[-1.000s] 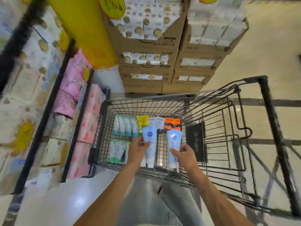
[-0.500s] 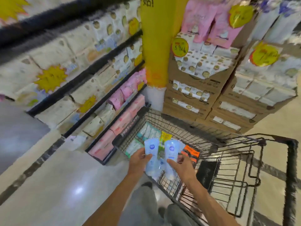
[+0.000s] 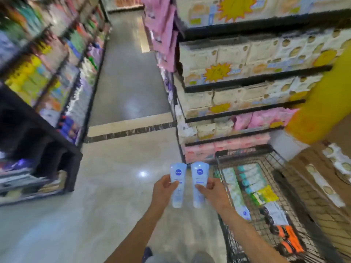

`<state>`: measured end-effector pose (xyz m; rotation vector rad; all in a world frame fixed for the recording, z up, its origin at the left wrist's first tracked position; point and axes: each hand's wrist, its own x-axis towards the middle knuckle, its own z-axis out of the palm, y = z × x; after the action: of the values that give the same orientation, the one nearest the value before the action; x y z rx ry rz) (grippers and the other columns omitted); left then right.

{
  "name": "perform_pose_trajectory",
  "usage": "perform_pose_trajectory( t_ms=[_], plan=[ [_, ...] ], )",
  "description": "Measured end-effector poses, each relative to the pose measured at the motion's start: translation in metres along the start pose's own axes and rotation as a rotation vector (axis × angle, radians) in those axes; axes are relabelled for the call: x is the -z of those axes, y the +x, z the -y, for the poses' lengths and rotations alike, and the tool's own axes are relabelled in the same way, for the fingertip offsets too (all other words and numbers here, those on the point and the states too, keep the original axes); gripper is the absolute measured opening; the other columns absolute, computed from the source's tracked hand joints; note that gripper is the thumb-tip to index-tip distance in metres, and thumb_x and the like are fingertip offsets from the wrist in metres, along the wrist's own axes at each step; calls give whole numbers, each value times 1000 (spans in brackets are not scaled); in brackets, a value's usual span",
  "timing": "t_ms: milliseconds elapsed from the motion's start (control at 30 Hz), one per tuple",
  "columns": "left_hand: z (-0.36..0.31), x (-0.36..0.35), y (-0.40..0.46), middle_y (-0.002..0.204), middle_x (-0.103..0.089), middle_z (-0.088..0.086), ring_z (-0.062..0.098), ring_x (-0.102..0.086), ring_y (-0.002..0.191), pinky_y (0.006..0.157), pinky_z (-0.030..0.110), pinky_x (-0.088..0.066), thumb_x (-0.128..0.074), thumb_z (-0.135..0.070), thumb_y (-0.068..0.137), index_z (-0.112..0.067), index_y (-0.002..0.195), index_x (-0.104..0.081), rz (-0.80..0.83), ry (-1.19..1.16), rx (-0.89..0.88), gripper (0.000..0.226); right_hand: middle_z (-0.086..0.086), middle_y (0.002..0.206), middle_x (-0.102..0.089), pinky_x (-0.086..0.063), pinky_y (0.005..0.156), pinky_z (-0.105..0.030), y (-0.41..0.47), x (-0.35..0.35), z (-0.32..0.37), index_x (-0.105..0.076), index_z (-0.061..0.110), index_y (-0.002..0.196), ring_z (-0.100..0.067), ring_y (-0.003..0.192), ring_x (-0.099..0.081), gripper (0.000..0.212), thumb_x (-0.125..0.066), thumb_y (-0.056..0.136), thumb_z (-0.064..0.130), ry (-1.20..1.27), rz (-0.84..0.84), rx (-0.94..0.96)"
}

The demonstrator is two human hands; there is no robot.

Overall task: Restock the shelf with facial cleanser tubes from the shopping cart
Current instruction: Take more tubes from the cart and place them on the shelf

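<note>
The left hand [image 3: 163,192] grips one pale blue tube [image 3: 177,185], thumb across its front; the right hand [image 3: 212,194] grips a second tube [image 3: 199,184] the same way. Both tubes stand upright, side by side and just apart, held over the floor [image 3: 121,160] to the left of the cart [image 3: 220,158]. Half a second ago they were above the cart's basket; now they are clear of it, and the view has swung left down the aisle. More tubes [image 3: 247,179] lie in the cart. Beyond it, shelves [image 3: 247,80] of tissue packs rise on the right; blurred shelves [image 3: 57,73] of goods line the left.
</note>
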<state>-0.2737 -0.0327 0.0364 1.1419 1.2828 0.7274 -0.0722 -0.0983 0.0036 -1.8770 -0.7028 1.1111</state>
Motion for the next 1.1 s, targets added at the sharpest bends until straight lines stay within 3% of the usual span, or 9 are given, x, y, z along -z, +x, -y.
perform_pose_trajectory(
  t_ms=[100, 133, 267, 433, 667, 733, 800, 900, 1100],
  plan=[
    [6, 61, -23, 104, -78, 4, 14, -75, 90, 71, 20, -54, -73, -7, 91, -9, 109, -73, -131, -78, -6, 18, -5, 75, -72, -46, 61, -27, -1, -58, 13, -69, 3, 90, -14, 64, -64, 59, -86, 61, 51, -58, 143, 64],
    [9, 82, -31, 104, -78, 5, 14, -75, 89, 72, 21, -55, -73, -6, 91, -9, 107, -73, -181, -89, -10, 17, -6, 78, -73, -47, 62, -28, -7, -79, 21, -69, 3, 91, -15, 66, -66, 59, -86, 61, 51, -77, 183, 80],
    [26, 170, -65, 93, -79, -1, 8, -73, 81, 72, 25, -55, -73, -6, 91, -14, 99, -75, -351, -119, -36, 11, -5, 85, -72, -48, 65, -29, -51, -166, 54, -66, 8, 94, -13, 69, -66, 33, -89, 77, 24, -154, 295, 173],
    [50, 287, -118, 94, -79, -6, 14, -75, 89, 80, 33, -58, -75, -12, 91, -17, 100, -75, -511, -143, -48, 10, -4, 93, -71, -52, 70, -27, -122, -280, 83, -62, 13, 95, -16, 81, -69, 29, -86, 81, 20, -211, 448, 244],
    [81, 439, -198, 98, -79, -4, 5, -74, 88, 76, 21, -56, -75, -9, 91, -13, 102, -74, -723, -245, -87, 12, 1, 94, -76, -59, 84, -41, -216, -441, 107, -65, 16, 96, -16, 89, -73, 27, -86, 81, 21, -272, 673, 343],
    [91, 477, -215, 100, -79, -3, 11, -74, 91, 81, 29, -59, -74, -10, 92, -14, 105, -74, -776, -256, -84, 14, 2, 95, -76, -59, 86, -43, -240, -482, 113, -66, 16, 98, -16, 91, -73, 27, -86, 81, 21, -263, 734, 344],
    [99, 513, -231, 99, -79, -4, 15, -75, 92, 83, 33, -60, -75, -11, 91, -17, 105, -74, -831, -270, -83, 14, 3, 96, -76, -59, 86, -41, -261, -521, 119, -66, 17, 99, -13, 91, -73, 27, -86, 81, 21, -267, 791, 347],
    [106, 563, -247, 98, -79, -6, 12, -74, 90, 80, 28, -59, -75, -11, 91, -18, 105, -73, -922, -300, -85, 16, 3, 98, -75, -59, 84, -37, -284, -577, 131, -66, 17, 100, -12, 90, -73, 26, -84, 83, 18, -276, 873, 363],
    [112, 666, -252, 102, -79, -5, 11, -74, 91, 79, 28, -59, -74, -12, 92, -15, 111, -72, -1056, -333, -94, 19, 4, 97, -76, -55, 71, -21, -309, -695, 158, -67, 16, 102, -7, 87, -73, 24, -82, 84, 11, -302, 995, 431]
  ],
)
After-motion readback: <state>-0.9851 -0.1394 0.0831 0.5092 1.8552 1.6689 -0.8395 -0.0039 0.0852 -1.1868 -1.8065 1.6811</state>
